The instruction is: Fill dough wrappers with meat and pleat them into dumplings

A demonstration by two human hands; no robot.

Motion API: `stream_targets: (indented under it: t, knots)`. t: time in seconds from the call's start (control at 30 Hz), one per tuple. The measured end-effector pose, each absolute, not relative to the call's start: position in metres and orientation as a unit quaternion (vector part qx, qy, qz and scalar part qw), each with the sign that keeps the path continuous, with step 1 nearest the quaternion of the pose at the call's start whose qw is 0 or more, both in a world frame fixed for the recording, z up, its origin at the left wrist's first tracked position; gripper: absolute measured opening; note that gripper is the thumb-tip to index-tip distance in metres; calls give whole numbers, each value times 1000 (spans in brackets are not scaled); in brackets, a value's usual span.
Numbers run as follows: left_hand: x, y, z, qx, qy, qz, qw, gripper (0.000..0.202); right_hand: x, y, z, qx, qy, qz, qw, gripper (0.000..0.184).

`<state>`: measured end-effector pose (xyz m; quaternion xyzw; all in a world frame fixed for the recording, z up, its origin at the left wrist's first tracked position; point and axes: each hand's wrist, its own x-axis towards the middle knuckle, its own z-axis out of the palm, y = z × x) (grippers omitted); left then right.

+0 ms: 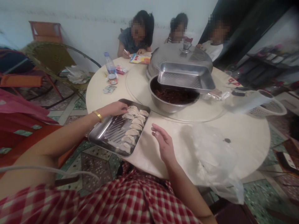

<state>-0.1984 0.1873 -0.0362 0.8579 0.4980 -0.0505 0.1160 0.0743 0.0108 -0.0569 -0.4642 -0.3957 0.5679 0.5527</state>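
Observation:
Several pale folded dumplings (135, 126) lie in rows along the right side of a rectangular metal tray (109, 130) at the table's near left edge. My left hand (118, 108), with a gold bracelet at the wrist, reaches over the tray's far end. Its fingers are closed at the edge of a dumpling (128, 116) there; the fingertips are partly hidden. Just right of the tray, my right hand (164, 141) hovers above the table with its fingers apart and nothing in them.
A metal bowl of dark filling (171, 97) stands on the turntable, with another metal tray (187, 81) resting over it. Behind is a large lidded steamer (163, 54). A plastic bag (210, 155), a white basket (268, 109), a bottle (109, 63) and a jar (113, 79) surround them. Three people sit opposite.

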Motion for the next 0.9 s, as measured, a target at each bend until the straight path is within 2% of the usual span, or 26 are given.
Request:
stream_targets:
  t: [0.43, 0.67, 0.9]
  knots:
    - [-195, 189, -43, 865, 492, -48, 85, 33, 75, 12, -59, -459, -397, 567, 557, 34]
    - [-192, 171, -22, 858, 507, -12, 84, 41, 75, 11, -58, -464, -396, 565, 555, 34]
    - [-186, 155, -32, 907, 411, -50, 74, 36, 73, 11, -58, -463, -397, 568, 553, 35]
